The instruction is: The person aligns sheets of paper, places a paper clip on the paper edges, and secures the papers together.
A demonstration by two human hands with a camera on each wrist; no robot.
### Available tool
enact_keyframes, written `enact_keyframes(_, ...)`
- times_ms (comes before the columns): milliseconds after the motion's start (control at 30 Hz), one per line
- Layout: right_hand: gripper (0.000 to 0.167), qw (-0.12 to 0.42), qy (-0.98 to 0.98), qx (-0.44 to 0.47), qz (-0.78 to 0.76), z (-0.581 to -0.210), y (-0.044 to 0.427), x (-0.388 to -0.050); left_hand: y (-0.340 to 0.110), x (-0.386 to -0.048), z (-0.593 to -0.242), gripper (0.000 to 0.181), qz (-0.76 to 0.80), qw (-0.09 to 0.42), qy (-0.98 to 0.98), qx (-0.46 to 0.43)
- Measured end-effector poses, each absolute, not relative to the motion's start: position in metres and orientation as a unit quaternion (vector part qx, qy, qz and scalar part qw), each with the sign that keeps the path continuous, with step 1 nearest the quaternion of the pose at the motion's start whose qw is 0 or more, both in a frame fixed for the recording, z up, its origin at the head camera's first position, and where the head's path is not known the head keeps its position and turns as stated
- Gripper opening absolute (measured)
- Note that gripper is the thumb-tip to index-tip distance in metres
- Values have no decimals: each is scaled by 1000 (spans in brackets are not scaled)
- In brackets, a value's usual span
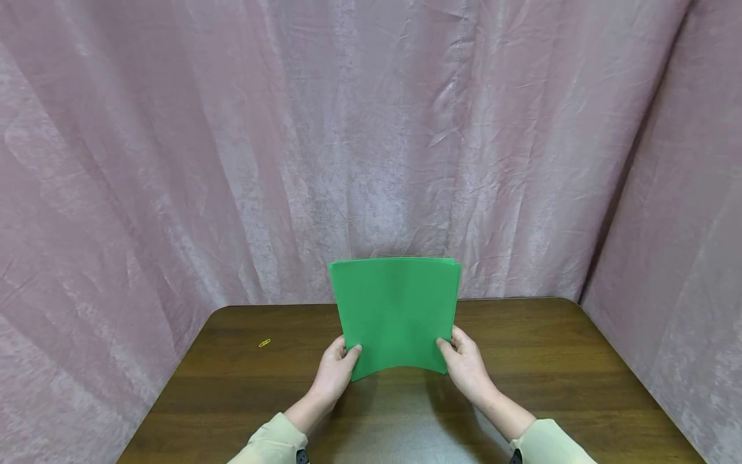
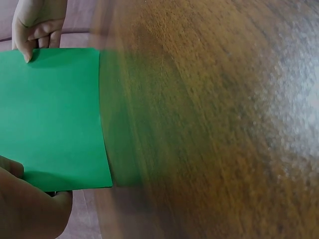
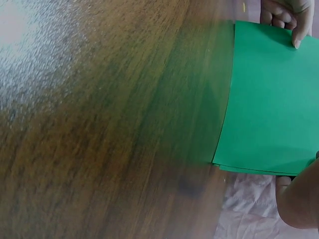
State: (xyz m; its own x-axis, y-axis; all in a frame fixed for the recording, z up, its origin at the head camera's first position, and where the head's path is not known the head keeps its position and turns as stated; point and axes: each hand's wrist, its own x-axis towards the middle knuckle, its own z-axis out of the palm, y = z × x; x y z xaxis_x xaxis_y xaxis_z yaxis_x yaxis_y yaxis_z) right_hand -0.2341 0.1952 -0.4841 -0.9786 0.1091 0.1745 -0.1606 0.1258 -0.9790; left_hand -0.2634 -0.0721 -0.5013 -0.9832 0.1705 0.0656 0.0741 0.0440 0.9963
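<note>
A small stack of green paper sheets (image 1: 397,309) stands upright, slightly bowed, above the table in the head view. Offset edges at its top right corner show more than one sheet. My left hand (image 1: 337,368) grips the left edge low down, thumb on the near face and fingers behind. On the opposite edge my right hand (image 1: 466,366) pinches the sheets the same way. In the left wrist view the green paper (image 2: 55,119) spans between both hands. The right wrist view shows the lower corner of the sheets (image 3: 269,99) slightly fanned apart.
A yellow paper clip (image 1: 264,343) lies on the brown wooden table (image 1: 243,399), left of the hands. Pink velvet curtains (image 1: 371,142) hang behind the table and along its sides. The tabletop reflects the green of the paper.
</note>
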Motion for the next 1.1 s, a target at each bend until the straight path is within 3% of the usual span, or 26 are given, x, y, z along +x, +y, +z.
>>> enact_keyframes(733, 31, 90, -739, 0, 668, -485, 192, -237, -68, -264, -506, 31, 692, 32, 715, 93)
enact_keyframes(1100, 33, 77, -734, -1, 674, -486, 193, -236, -70, -271, -482, 34, 711, 14, 695, 104)
